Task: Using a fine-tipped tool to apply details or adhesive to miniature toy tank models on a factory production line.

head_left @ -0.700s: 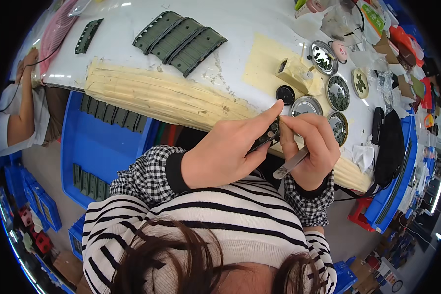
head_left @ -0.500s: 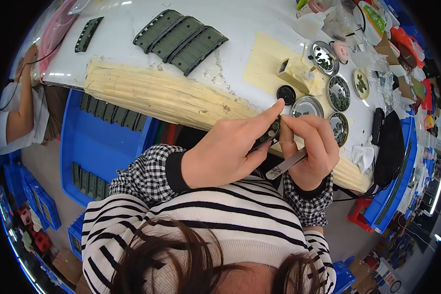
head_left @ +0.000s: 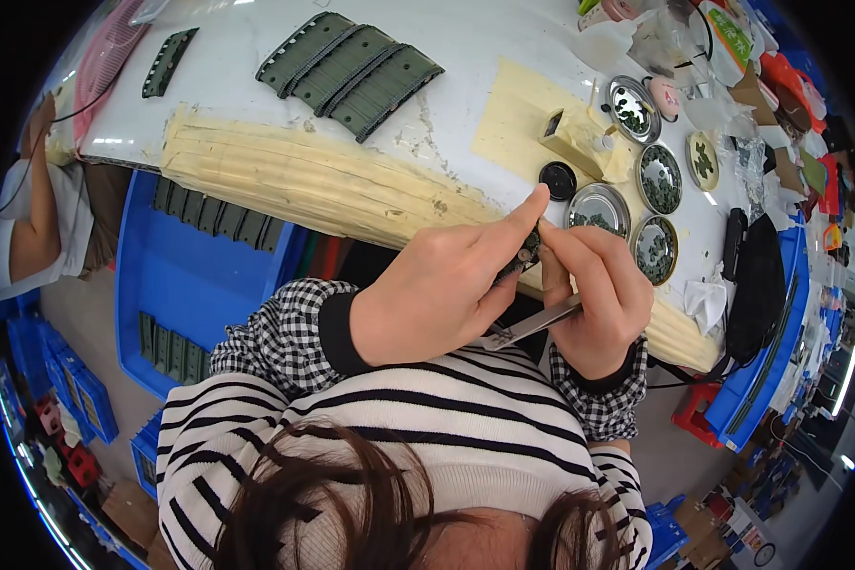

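While the left hand (head_left: 437, 293) pinches the dark part (head_left: 525, 255) near the table (head_left: 209, 90), steady bracing would help the right hand (head_left: 603, 299), which grips a metal tool (head_left: 540, 323), fingertips bunched at the part's end.

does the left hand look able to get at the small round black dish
Probably yes: the small round black dish lies mostly uncovered, though the left hand holds a dark studded piece.

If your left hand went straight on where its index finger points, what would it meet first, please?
From the left hand, probably the small black round dish, though depth is unclear.
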Available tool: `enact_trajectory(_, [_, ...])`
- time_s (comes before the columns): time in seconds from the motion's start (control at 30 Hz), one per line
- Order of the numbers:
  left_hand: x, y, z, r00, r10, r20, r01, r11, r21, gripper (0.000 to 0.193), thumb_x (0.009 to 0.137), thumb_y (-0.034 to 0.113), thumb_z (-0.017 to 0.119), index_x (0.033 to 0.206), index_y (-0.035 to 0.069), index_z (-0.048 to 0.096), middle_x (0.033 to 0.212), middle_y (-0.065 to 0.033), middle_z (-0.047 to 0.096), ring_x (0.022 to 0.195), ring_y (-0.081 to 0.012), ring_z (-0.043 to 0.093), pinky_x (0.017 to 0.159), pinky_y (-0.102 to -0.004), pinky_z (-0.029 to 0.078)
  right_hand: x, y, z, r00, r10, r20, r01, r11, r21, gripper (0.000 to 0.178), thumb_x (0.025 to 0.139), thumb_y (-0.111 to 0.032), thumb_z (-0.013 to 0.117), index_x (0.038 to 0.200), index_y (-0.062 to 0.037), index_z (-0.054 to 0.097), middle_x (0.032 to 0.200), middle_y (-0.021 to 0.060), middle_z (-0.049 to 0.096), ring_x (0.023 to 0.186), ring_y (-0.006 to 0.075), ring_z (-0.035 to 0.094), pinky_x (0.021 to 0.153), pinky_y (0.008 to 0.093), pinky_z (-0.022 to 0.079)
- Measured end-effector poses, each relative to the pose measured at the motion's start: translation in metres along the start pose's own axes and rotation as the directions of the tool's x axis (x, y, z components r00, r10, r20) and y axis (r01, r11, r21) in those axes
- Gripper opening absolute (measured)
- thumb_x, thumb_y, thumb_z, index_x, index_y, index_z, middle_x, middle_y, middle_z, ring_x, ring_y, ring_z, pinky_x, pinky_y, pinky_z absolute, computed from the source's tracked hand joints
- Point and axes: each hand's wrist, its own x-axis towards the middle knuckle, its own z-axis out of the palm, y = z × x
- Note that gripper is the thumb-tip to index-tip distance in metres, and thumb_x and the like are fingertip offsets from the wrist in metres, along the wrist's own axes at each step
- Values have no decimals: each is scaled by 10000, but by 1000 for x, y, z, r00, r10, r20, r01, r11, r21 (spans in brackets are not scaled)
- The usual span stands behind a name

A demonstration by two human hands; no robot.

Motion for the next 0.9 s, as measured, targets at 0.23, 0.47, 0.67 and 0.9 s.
enact_trajectory(0.23, [2, 0, 2, 997, 39, -66, -40, 999, -17, 663, 792, -48, 624, 1412, 17, 399, 782, -164, 611, 617, -242, 598, 603, -304, 503, 1, -1, 3, 999, 33, -36, -30, 997, 74, 306, 684, 46, 738, 979, -2, 679, 849, 102, 616, 658, 217, 620, 554, 299, 498])
enact_trajectory(0.47, [5, -1, -2, 997, 45, -66, -48, 998, -47, 662, 795, -51, 620, 1415, 21, 400, 800, -164, 620, 633, -222, 608, 618, -285, 500, 4, -1, 3, 975, 206, -86, -180, 953, 246, 287, 682, 62, 759, 951, -12, 692, 834, 92, 620, 675, 187, 627, 554, 275, 494])
enact_trajectory(0.67, [6, -2, -4, 999, 40, -18, -40, 999, 2, 725, 753, -43, 633, 1423, 2, 358, 807, -168, 602, 670, -307, 598, 627, -361, 499, 8, -3, 0, 990, 133, -44, -124, 976, 177, 294, 692, 46, 753, 972, -4, 677, 829, 101, 615, 663, 200, 620, 558, 266, 494])
enact_trajectory(0.9, [11, -6, -3, 995, -97, 38, 103, 896, -432, 569, 876, -60, 551, 1410, 1, 364, 1161, -129, 599, 934, -135, 622, 871, -264, 478, 27, 9, -23, 969, 239, -58, -222, 951, 214, 296, 701, 5, 746, 987, -22, 676, 806, 76, 604, 644, 162, 588, 521, 228, 412])
